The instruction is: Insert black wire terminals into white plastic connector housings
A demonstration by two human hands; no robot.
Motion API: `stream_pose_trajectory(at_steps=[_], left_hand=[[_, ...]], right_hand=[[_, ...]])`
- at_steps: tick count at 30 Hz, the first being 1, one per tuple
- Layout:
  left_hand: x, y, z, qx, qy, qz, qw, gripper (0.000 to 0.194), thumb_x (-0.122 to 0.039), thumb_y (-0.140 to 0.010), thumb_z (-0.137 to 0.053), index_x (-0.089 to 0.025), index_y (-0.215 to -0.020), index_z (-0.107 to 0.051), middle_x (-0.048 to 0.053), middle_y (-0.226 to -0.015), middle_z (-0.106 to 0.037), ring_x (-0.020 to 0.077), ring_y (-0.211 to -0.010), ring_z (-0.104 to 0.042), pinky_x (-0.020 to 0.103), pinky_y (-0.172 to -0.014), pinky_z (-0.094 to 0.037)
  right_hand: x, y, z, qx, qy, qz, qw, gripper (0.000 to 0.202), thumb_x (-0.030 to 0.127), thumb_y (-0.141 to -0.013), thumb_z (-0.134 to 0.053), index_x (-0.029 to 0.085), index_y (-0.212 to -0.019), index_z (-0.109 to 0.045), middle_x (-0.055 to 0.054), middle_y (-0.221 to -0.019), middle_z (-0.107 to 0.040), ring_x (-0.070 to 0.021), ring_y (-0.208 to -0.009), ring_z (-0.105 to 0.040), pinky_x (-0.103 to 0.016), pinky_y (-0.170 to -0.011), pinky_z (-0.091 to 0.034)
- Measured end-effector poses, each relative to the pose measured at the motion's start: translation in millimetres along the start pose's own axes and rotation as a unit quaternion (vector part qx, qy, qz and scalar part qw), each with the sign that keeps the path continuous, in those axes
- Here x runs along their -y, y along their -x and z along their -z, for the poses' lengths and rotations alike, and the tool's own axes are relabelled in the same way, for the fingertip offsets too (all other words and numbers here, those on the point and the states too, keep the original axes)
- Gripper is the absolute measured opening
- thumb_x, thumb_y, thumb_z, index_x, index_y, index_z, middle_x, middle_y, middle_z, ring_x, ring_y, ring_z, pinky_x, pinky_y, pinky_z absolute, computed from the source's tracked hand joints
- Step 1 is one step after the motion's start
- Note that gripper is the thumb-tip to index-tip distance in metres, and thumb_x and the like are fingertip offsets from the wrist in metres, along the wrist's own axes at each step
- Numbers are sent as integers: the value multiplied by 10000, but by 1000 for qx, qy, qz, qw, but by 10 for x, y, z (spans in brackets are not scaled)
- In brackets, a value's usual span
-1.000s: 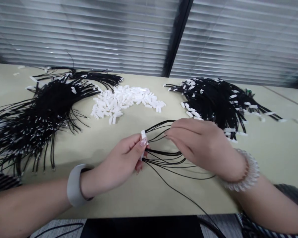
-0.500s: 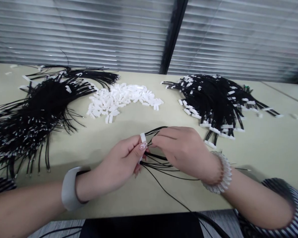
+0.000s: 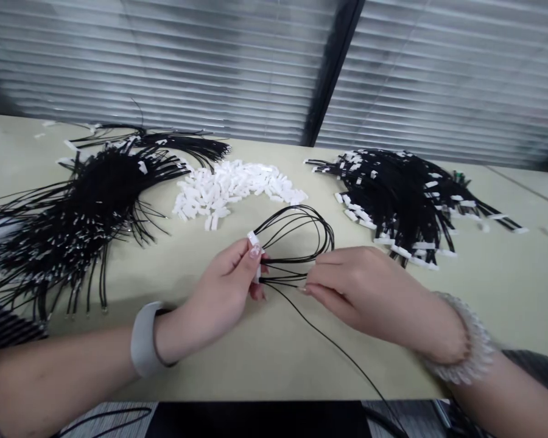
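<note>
Several looped black wires (image 3: 288, 261) run rightward from white connector housings (image 3: 252, 238), pinched by the left hand (image 3: 217, 292) near the desk's (image 3: 237, 377) front edge, into the right hand's (image 3: 377, 292) closed fingertips.

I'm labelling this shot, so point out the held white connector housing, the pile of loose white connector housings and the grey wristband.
Held white connector housing (image 3: 252, 238): head view, its upper end.
Pile of loose white connector housings (image 3: 238, 181): head view, near its middle.
Grey wristband (image 3: 141, 344): head view, its broad outer face.
</note>
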State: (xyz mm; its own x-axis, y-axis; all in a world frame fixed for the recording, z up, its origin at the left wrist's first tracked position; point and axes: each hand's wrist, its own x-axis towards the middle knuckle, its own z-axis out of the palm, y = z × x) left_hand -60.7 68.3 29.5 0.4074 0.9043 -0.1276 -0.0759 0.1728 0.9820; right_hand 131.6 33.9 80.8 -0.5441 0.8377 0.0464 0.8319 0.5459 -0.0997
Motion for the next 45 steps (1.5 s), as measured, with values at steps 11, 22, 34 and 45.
stream_pose_trajectory(at_steps=[11, 22, 34, 45], left_hand=[[-29, -4, -7, -9, -21, 5, 1000, 275, -424, -837, -431, -165, -747, -456, -21, -710, -449, 66, -566, -470, 204, -514, -421], [-21, -13, 14, -38, -34, 0, 999, 279, -424, -846, -407, -162, -759, -447, -30, -680, -450, 57, -526, -476, 214, -530, -421], [-17, 10, -15, -25, -59, -3, 998, 287, -420, -853, -392, -159, -760, -465, -16, -729, -467, 54, -544, -475, 202, -524, -436], [-61, 70, -39, 9, -161, -29, 987, 262, -399, -872, -354, -174, -791, -462, -22, -747, -472, 60, -566, -471, 192, -538, -436]], right_hand=[[6, -33, -25, 6, 18, -18, 1000, 280, 282, -888, -356, 165, -700, -526, 14, -661, -559, -81, -599, -470, -232, -564, -270], [-130, 60, 2, -68, 304, -54, 949, 83, 84, -724, -473, 158, -686, -479, 26, -425, -396, -68, -371, -282, -232, -439, -65], [-286, 85, 358, -459, -382, -172, 784, 244, 260, -886, -356, 232, -1070, -513, -78, -916, -567, -78, -603, -501, -239, -492, -375], [99, -130, -28, -216, -169, -60, 960, 130, 152, -824, -477, 164, -778, -599, 18, -736, -592, -46, -686, -515, -166, -626, -402]])
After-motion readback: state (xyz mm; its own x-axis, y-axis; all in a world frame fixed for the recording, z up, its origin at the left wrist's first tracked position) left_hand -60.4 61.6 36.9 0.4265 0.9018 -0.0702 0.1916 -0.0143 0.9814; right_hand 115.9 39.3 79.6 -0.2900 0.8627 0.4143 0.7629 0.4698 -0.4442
